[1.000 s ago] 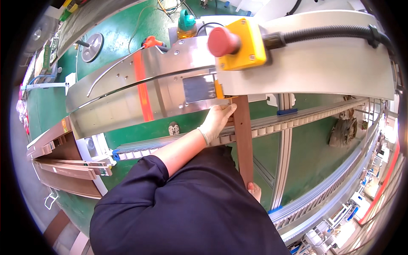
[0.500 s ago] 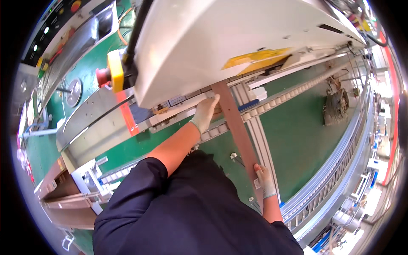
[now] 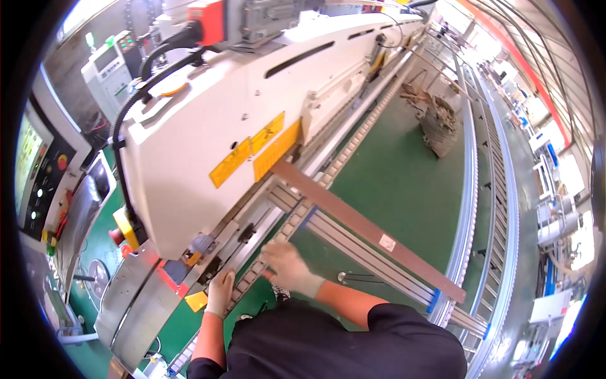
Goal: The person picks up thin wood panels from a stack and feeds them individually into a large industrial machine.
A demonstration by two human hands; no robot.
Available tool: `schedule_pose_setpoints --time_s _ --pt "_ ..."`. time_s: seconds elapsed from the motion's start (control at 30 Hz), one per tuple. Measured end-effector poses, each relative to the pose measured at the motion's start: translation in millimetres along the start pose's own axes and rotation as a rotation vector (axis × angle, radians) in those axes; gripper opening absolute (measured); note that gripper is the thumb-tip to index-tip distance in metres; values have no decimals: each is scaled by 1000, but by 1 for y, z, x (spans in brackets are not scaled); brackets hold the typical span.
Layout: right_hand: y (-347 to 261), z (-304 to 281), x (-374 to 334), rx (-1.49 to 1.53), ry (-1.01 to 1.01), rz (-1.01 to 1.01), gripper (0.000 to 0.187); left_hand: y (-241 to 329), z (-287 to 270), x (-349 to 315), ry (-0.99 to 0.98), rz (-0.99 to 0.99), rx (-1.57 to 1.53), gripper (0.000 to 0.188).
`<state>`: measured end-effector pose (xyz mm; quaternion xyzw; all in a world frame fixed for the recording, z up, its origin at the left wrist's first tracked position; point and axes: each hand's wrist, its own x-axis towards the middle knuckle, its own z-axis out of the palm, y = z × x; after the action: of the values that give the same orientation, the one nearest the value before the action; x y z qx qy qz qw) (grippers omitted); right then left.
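A long brown board (image 3: 353, 215) with a small white label lies across a slotted metal support beam (image 3: 341, 237). Its far end sits at the white machine's edge, and neither hand touches it. My gloved left hand (image 3: 219, 292) is at the machine's front rail, fingers drawn together; whatever they may hold is hidden. Close by is a yellow piece (image 3: 197, 300). My gloved right hand (image 3: 289, 266), somewhat blurred, is over the roller chain track (image 3: 252, 273) with its thumb apart from the fingers and nothing seen in it.
The white machine housing (image 3: 208, 132) with yellow labels fills the far side. A yellow-and-red stop button box (image 3: 125, 228) hangs at its left. On the right run roller conveyor rails (image 3: 486, 189). A sack of scraps (image 3: 439, 129) stands on the green floor.
Both hands have left the board; they are now at the rail and roller track. The board's near end has swung to the right. My view has turned too.
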<state>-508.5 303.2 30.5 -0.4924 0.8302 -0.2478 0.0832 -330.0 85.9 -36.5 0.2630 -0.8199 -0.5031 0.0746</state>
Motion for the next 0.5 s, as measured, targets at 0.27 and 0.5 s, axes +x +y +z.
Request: schedule_pose_setpoints --time_s 0.27,0.5 --pt "-130 50 46 -229 -477 -411 27 -54 -118 -208 346 -143 356 36" --pt "-116 129 26 -56 -361 -492 31 -87 -209 -397 890 -501 654 39"
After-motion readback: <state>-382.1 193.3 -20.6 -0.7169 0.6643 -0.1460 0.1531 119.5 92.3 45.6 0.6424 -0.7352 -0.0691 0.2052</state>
